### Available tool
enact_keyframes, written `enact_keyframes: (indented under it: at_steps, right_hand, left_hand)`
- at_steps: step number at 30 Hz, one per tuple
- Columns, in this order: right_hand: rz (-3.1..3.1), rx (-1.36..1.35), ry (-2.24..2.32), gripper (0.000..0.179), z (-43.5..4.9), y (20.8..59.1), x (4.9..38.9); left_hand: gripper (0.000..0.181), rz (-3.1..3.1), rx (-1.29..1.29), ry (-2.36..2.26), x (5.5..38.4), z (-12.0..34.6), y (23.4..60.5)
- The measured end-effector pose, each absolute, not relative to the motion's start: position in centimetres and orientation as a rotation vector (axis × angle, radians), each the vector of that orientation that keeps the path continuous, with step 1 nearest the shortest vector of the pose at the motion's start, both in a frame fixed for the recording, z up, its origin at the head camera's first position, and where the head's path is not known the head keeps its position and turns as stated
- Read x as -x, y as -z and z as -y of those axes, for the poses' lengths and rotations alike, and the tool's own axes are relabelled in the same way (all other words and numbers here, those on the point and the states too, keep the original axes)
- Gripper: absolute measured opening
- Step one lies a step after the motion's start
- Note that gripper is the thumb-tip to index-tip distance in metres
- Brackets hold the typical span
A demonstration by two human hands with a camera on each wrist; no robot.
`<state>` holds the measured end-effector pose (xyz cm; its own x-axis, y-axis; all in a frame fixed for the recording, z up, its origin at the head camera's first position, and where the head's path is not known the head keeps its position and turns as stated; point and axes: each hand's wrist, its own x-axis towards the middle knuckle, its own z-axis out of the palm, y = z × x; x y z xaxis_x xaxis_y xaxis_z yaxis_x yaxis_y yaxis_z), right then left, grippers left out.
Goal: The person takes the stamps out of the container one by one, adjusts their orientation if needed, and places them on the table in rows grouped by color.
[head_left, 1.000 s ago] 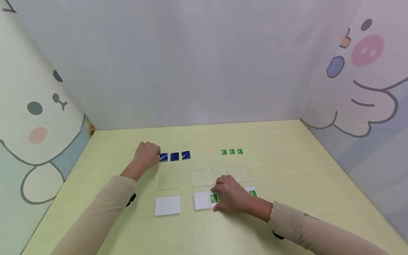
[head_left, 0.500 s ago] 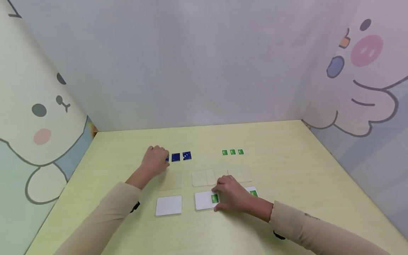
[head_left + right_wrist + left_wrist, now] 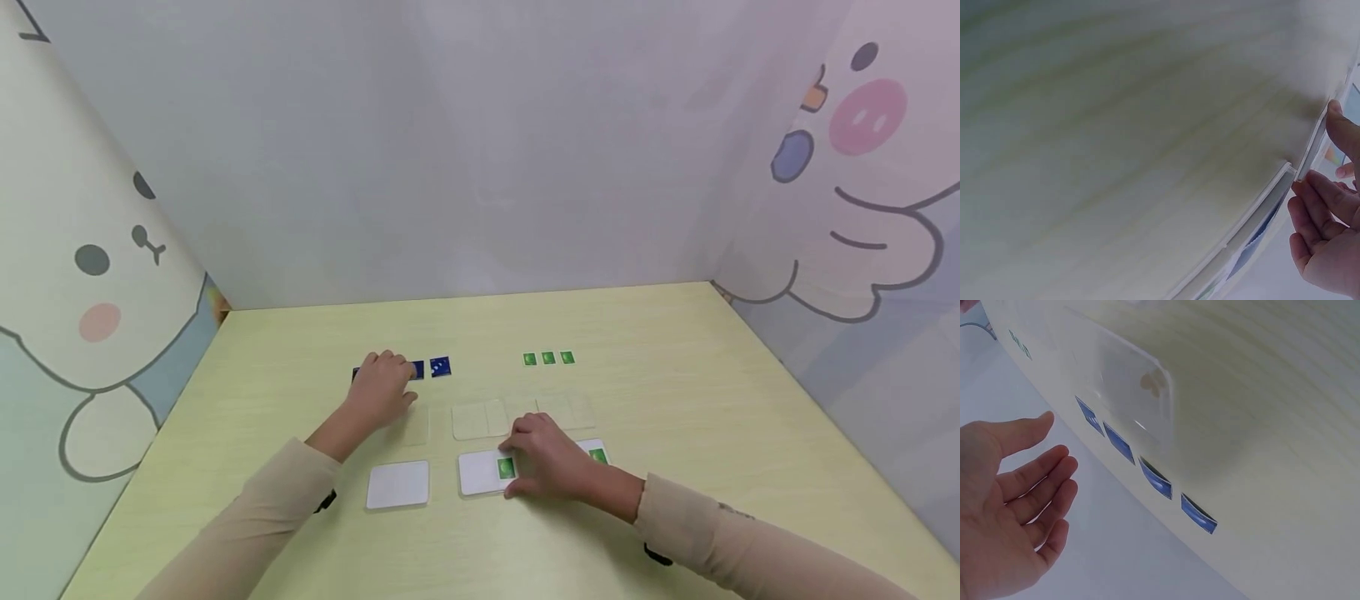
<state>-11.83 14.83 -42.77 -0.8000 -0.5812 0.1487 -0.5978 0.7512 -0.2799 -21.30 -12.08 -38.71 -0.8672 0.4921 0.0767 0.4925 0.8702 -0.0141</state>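
My left hand [image 3: 382, 387] is over the left part of a row of small blue squares [image 3: 440, 367], hiding some of them from the head view. In the left wrist view its fingers [image 3: 1035, 500] are loosely bent with nothing between them, and several blue squares [image 3: 1197, 515] lie flat, slightly curled. My right hand [image 3: 551, 458] grips the right end of a white rectangular card [image 3: 476, 473] with a green square near its end. Thumb and fingers [image 3: 1313, 187] sit at opposite edges of it. A second green-marked white card [image 3: 597, 454] is mostly hidden behind this hand.
A plain white card [image 3: 397, 485] lies at the front left. Behind the cards lie clear plastic pieces, one at the left [image 3: 417, 427], one in the middle [image 3: 480, 419] and one at the right [image 3: 577, 411]. Three small green squares [image 3: 549, 357] stand in a row farther back.
My left hand has moved right and slightly nearer along the blue row, uncovering part of its left end and covering squares farther right. My right hand stays at the white card.
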Motion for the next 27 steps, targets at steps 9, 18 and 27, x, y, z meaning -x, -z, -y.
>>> enact_keyframes:
  at_steps: [9, 18, 27]
  right_hand:
    - [2.940, -0.874, -0.592, 0.055, -15.0, 42.9, 11.7]
    - [2.950, -0.863, -0.613, 0.055, -14.9, 42.9, 11.7]
    - [2.962, -0.853, -0.613, 0.055, -14.9, 42.8, 11.7]
  left_hand:
    - [0.026, 2.967, 0.805, 0.018, 20.6, 11.0, 38.6]
    - [0.026, 2.950, 0.837, 0.016, 20.1, 10.3, 38.3]
    - [0.026, 2.956, 0.850, 0.053, 19.4, 9.6, 37.9]
